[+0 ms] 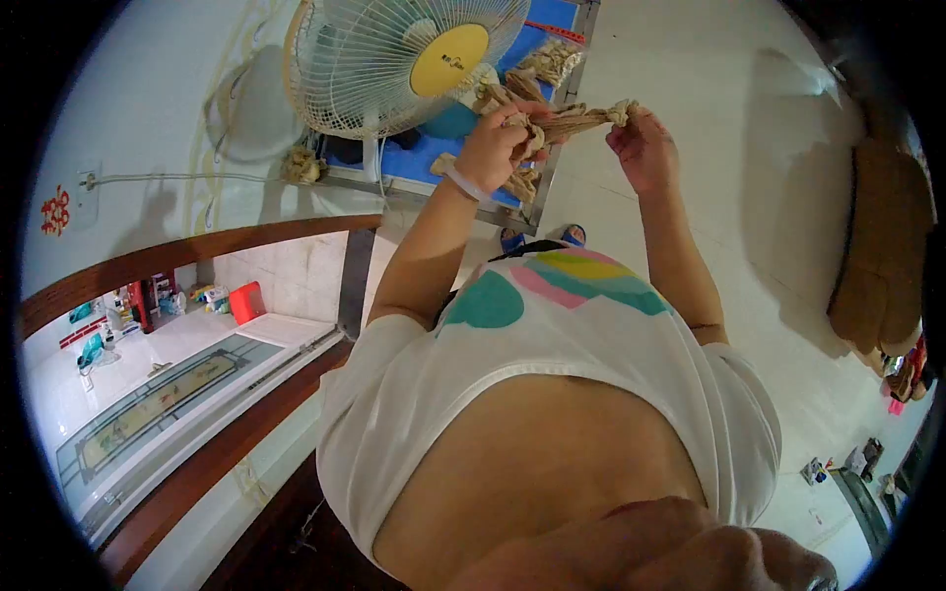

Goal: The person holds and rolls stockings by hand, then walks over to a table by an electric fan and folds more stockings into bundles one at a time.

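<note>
Worktop: blue-topped (409, 163), metal-edged, beside a pale tiled floor (700, 59).
Snag risk: slack in the tan fabric (574, 123) could catch on the fan's guard (370, 69) close by; whether the blades turn, I cannot tell.
Strain risk: uneven pulling could overstretch the cloth or tighten its bunched end.
Drop risk: a loosened pinch could let it fall past the worktop's edge.
Hands: left hand (491, 148) grasps the gathered part; right hand (645, 153) pinches the knotted-looking end.
Fabric: thin, ribbed, twisted, stretched between both hands near the worktop's edge.
</note>
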Action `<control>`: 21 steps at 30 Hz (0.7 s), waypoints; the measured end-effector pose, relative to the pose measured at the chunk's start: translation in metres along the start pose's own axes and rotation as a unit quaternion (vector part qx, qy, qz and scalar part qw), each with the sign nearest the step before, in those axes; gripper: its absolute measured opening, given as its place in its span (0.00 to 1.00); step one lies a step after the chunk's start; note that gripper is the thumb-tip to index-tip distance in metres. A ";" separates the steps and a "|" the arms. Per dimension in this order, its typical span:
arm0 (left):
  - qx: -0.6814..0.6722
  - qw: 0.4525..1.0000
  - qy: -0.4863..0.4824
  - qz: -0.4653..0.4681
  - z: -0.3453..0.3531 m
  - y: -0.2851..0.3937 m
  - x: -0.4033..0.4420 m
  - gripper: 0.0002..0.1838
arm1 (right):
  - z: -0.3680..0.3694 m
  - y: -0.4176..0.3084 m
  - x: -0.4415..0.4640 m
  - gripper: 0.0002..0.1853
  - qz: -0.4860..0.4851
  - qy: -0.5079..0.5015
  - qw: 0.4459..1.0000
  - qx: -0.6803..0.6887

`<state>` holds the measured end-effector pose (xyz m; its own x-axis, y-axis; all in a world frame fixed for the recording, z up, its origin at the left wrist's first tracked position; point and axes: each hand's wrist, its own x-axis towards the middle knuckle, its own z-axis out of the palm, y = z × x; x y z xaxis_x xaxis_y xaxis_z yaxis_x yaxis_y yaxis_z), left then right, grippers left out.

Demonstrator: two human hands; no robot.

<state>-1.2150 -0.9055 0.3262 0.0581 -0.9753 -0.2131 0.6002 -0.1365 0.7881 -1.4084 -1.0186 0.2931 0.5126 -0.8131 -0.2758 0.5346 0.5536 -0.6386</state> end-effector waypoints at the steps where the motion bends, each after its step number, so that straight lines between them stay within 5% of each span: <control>1: -0.016 1.000 0.007 -0.010 0.000 0.001 -0.001 0.19 | -0.001 -0.002 0.000 0.06 -0.006 -0.001 1.000 0.006; 7: 0.015 1.000 -0.026 -0.003 -0.004 0.003 0.004 0.21 | 0.010 -0.014 -0.015 0.08 0.031 0.022 0.999 0.019; 12: -0.007 0.997 -0.076 0.025 0.023 0.012 0.004 0.23 | 0.018 -0.013 -0.026 0.14 0.079 -0.058 0.995 -0.033; 16: 0.150 0.978 -0.123 0.072 0.028 0.010 0.006 0.24 | 0.031 -0.007 -0.033 0.13 0.093 -0.065 0.990 -0.078; 19: 0.255 0.949 -0.139 0.126 0.030 0.010 0.004 0.24 | 0.008 0.000 -0.022 0.11 -0.022 -0.027 0.971 -0.236; 21: 0.132 0.986 -0.103 0.026 0.019 0.004 0.009 0.23 | 0.000 -0.017 -0.023 0.10 -0.110 0.008 0.977 -0.183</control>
<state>-1.2275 -0.9179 0.3382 -0.0973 -0.9929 -0.0680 0.3714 -0.0996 0.9231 -1.4294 -1.0097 0.3100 0.4005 -0.9094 -0.1118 0.3534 0.2659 -0.8969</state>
